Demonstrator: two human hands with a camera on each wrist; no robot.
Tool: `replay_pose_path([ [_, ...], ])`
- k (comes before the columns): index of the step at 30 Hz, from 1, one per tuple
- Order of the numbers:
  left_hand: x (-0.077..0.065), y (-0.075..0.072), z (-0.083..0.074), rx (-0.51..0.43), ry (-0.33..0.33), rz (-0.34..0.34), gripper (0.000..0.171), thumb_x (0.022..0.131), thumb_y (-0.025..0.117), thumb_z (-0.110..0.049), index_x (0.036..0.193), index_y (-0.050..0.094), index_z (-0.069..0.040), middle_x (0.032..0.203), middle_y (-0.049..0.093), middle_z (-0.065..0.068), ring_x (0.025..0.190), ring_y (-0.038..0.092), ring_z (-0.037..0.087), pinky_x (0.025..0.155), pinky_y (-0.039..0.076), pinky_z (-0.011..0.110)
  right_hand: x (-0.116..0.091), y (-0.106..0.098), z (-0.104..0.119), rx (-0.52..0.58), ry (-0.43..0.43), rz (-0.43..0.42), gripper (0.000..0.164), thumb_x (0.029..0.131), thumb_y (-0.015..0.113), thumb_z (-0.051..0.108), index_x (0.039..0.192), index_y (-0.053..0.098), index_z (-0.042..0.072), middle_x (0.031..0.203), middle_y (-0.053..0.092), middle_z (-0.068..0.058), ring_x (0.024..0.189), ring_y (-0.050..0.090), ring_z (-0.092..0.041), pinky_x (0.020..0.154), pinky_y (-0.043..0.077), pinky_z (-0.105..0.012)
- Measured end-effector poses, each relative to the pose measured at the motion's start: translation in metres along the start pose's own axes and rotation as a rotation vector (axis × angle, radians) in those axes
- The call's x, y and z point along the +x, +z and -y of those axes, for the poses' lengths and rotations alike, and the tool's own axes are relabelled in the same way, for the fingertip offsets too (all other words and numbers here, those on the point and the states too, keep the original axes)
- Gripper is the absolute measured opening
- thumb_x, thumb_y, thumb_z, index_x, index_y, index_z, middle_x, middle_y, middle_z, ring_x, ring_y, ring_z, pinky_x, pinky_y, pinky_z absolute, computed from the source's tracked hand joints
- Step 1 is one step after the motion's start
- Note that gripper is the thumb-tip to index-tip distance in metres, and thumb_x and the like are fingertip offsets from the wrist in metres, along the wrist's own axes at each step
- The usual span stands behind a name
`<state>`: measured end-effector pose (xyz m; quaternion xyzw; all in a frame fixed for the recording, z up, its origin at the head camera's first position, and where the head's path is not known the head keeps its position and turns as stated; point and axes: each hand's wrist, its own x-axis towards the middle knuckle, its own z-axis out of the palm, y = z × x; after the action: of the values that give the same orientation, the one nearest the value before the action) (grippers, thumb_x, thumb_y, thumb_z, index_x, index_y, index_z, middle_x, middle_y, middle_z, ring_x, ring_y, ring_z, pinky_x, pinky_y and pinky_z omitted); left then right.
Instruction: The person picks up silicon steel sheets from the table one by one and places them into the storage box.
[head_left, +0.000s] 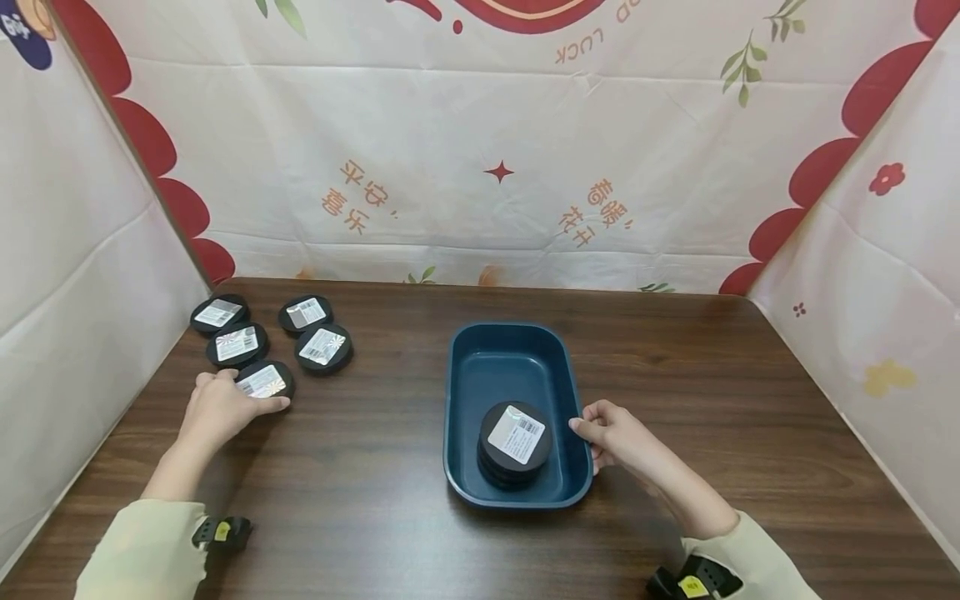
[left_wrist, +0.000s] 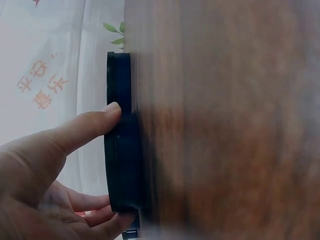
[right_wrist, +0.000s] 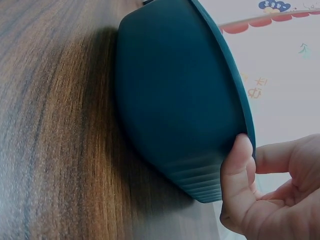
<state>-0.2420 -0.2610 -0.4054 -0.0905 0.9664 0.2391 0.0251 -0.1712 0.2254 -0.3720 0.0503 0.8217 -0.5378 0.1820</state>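
At the left of the table my left hand point(head_left: 217, 410) grips a flat black round container point(head_left: 266, 382) with a white barcode label on top. The left wrist view shows thumb and fingers on opposite sides of that container point(left_wrist: 122, 165), which lies flat on the table. My right hand point(head_left: 618, 435) pinches the right rim of a dark blue rectangular tray point(head_left: 498, 367). In the right wrist view the thumb and fingers close over the edge of the tray point(right_wrist: 175, 85). Inside its near end stands a stack of the same black containers point(head_left: 516, 435), label up.
Beyond the left hand several more labelled black containers lie flat, among them one at the far left point(head_left: 220, 312) and one nearer the middle point(head_left: 323, 348). White printed cloth point(head_left: 450, 125) walls the back and sides of the brown wooden table point(head_left: 360, 467).
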Motion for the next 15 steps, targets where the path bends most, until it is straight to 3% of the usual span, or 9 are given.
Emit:
replay_pose_path([
  [15,0.002,0.0004,-0.0019,0.004,0.034,0.052,0.116,0.062,0.075,-0.062,0.125,0.031,0.025,0.11,0.035,0.042,0.095,0.042,0.049,0.075,0.041,0.056,0.0004,0.0001,0.0003,-0.007,0.016,-0.005,0.031,0.096,0.051,0.018,0.108,0.042,-0.008,0.073,0.048,-0.009,0.061,0.05,-0.017,0.059,0.051,-0.032],
])
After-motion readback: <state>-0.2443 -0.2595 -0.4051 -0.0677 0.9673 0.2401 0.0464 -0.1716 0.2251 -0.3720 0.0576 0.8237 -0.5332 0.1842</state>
